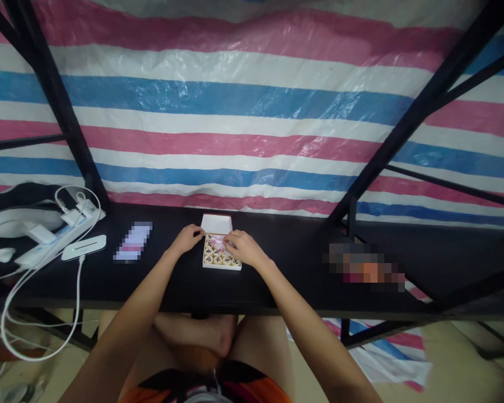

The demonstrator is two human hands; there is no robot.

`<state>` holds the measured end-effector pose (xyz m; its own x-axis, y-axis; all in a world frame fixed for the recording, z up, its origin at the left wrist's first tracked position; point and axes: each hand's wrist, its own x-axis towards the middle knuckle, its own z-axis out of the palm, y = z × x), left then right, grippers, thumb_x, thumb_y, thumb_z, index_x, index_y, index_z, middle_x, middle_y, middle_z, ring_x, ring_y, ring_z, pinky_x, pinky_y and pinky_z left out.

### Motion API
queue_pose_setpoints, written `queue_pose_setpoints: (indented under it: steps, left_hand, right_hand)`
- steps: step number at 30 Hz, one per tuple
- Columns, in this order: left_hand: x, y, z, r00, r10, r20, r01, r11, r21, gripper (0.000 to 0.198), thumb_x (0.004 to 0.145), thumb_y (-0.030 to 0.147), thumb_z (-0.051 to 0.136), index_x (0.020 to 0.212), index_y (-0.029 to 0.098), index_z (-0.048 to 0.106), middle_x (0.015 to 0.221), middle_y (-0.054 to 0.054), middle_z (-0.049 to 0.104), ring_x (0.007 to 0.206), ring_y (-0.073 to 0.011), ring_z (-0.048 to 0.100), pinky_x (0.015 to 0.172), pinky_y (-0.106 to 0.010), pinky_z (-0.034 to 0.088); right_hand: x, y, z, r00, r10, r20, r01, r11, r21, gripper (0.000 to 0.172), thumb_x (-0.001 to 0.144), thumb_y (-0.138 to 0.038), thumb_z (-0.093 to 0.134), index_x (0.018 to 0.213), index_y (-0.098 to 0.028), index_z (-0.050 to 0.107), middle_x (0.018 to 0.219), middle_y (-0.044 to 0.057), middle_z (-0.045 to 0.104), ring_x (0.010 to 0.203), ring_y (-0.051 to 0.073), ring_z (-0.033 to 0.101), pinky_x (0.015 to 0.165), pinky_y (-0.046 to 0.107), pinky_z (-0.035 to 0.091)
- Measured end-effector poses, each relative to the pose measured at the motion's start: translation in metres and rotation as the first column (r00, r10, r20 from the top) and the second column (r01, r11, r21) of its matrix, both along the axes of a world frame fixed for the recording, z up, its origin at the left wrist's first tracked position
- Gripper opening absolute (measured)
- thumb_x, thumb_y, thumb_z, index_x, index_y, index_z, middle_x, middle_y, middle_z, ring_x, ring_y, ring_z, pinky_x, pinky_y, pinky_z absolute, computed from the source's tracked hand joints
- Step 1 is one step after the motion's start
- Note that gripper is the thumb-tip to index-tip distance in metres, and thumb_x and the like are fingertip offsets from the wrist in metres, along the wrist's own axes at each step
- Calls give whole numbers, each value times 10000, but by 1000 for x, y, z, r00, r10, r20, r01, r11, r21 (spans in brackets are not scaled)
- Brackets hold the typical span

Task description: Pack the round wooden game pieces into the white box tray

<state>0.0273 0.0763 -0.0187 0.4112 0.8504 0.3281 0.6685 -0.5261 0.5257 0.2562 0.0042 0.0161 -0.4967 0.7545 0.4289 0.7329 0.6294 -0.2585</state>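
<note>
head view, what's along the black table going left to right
mouse → power strip → white device → left hand → box of game pieces → right hand

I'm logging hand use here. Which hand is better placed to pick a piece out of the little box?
Probably the right hand: its fingertips lie over the round pieces inside the box. The left hand only touches the box's left edge, beside the open lid.

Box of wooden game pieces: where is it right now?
In the head view, the box sits centred on the black table, between the left hand and right hand, both touching it.
</note>
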Motion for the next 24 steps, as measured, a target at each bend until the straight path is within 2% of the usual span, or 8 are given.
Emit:
queue_pose_setpoints:
  steps: [3,7,9,11,14,19,21,24]
  left_hand:
    - [0,0,-1,1000,3,5,-3,1000,-7,245,842,313,503,931,205,705,917,-60,650,881,-201,608,847,-314,450]
    - [-1,1,-2,1000,14,10,-14,1000,-15,243,842,322,508,930,210,705,933,-56,653,900,-200,607,858,-307,449]
    - [-1,1,-2,1000,11,8,-11,1000,-19,241,841,319,509,924,208,707,929,-58,652,891,-200,608,854,-308,450]
    - [-1,1,-2,1000,7,7,-7,1000,-19,241,841,312,509,926,205,707,925,-60,651,885,-200,608,852,-311,449]
    - [-1,1,-2,1000,5,5,-5,1000,-13,239,839,306,510,926,201,707,919,-61,650,887,-203,607,853,-314,447]
    - [-2,2,-2,1000,-5,-2,5,1000,-5,242,846,306,501,924,201,705,924,-60,648,878,-200,607,843,-312,449]
    - [-2,2,-3,1000,-5,-11,5,1000,0,243,846,308,502,926,202,705,926,-62,651,885,-204,605,842,-316,448]
    - [-2,4,-5,999,-6,-41,7,1000,22,246,849,303,496,923,198,706,919,-69,658,896,-216,595,855,-336,437]
  right_hand:
    - [3,-1,23,988,20,-156,-27,999,-44,212,874,-255,471,885,-195,674,857,50,657,816,171,579,778,292,420]
    - [10,3,48,932,-8,-362,-90,964,-252,248,854,-352,487,830,-183,667,778,9,649,712,146,563,691,264,425]
    - [14,10,47,905,-30,-425,-147,914,-378,268,828,-393,510,815,-175,664,763,-1,646,698,142,559,665,257,422]
    - [18,18,37,891,-71,-449,-179,852,-492,283,804,-410,523,816,-168,668,749,-2,644,674,138,552,633,250,418]
    - [23,27,16,914,-143,-381,-122,796,-592,310,802,-418,496,807,-165,675,691,-6,627,615,128,525,582,240,401]
    - [26,30,-2,929,-242,-281,106,899,-425,444,868,-513,392,713,-191,655,700,-5,635,682,155,545,679,270,405]
    - [26,30,-5,924,-245,-294,122,916,-381,463,890,-523,360,754,-201,663,767,10,652,729,166,567,724,284,409]
    - [26,30,-11,934,-221,-281,138,948,-286,354,860,-492,477,860,-196,673,848,35,647,789,172,573,761,289,414]
